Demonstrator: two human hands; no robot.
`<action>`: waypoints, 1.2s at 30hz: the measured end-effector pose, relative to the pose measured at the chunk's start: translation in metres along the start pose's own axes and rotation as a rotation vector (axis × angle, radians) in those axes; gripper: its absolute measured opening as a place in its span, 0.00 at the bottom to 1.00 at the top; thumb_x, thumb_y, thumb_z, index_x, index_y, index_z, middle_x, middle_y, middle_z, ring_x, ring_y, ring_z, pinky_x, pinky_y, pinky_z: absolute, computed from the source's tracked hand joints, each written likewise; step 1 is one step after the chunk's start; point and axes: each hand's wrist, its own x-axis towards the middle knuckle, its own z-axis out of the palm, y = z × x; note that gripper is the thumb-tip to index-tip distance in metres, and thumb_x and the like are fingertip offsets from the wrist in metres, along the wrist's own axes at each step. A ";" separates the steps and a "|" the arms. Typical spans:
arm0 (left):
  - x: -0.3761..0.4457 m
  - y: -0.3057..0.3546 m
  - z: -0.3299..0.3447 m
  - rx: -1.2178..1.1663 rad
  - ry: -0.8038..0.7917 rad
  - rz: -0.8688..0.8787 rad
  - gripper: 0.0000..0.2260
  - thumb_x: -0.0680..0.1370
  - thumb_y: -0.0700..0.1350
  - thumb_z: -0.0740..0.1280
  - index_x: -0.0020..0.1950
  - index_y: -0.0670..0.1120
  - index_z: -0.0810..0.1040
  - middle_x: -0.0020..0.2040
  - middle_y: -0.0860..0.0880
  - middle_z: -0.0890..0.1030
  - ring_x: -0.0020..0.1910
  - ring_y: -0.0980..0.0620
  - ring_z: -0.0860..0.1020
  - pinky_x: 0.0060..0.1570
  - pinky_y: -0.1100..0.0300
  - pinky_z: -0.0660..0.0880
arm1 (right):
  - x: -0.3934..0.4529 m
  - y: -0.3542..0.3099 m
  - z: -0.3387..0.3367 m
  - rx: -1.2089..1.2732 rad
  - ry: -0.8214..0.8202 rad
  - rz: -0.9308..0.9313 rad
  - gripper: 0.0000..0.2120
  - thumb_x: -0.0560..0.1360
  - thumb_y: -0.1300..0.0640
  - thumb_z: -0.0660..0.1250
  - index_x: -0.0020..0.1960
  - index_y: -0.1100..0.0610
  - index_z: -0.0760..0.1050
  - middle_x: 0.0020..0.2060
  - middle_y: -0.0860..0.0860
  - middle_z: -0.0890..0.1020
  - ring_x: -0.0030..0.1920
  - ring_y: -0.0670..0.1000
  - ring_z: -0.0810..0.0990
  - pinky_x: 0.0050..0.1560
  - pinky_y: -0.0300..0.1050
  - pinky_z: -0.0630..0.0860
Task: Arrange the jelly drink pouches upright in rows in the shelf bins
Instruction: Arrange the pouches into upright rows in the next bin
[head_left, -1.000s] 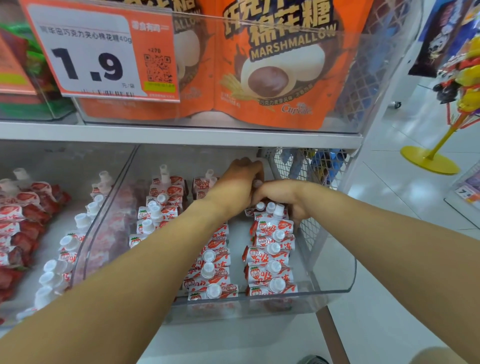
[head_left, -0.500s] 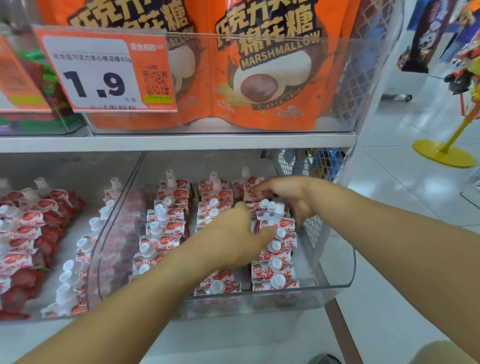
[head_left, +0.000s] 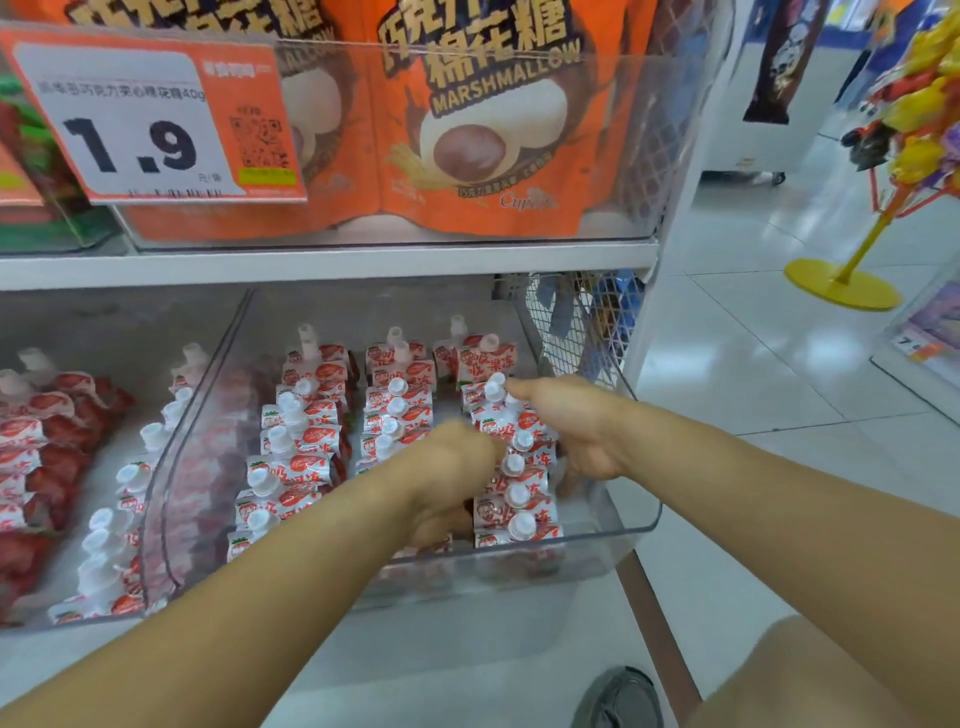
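My left hand (head_left: 457, 467) curls around the front of the middle row of jelly drink pouches (head_left: 397, 410), while my right hand (head_left: 566, 431), at three o'clock from it, cups the rightmost row with fingers loosely bent, probably squeezing both rows straight. The soft, glossy foil pouches stand upright in the clear, rigid plastic bin (head_left: 631, 525), white round screw caps up.

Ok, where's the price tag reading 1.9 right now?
In the head view, the price tag hangs upper left on the marshmallow bin, on the shelf above the jelly pouch bin.
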 end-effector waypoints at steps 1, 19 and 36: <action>0.002 0.002 0.001 -0.087 -0.002 -0.016 0.11 0.83 0.39 0.57 0.43 0.42 0.72 0.25 0.45 0.79 0.24 0.47 0.78 0.28 0.58 0.76 | 0.000 0.004 0.000 0.015 -0.025 0.017 0.26 0.76 0.39 0.62 0.68 0.53 0.74 0.62 0.59 0.81 0.61 0.63 0.80 0.60 0.71 0.73; 0.027 -0.001 0.027 -0.205 -0.121 -0.088 0.09 0.84 0.45 0.56 0.47 0.47 0.74 0.38 0.47 0.81 0.39 0.42 0.79 0.47 0.40 0.78 | -0.077 0.020 -0.034 -0.637 0.717 -0.834 0.05 0.74 0.56 0.69 0.48 0.49 0.80 0.39 0.42 0.81 0.39 0.41 0.79 0.44 0.33 0.75; 0.096 0.014 -0.001 -0.010 0.053 0.141 0.11 0.80 0.38 0.61 0.62 0.43 0.75 0.57 0.45 0.78 0.54 0.47 0.77 0.56 0.51 0.76 | -0.036 0.070 -0.024 -0.353 0.729 -0.826 0.25 0.72 0.75 0.62 0.62 0.52 0.69 0.57 0.49 0.64 0.46 0.46 0.72 0.42 0.33 0.71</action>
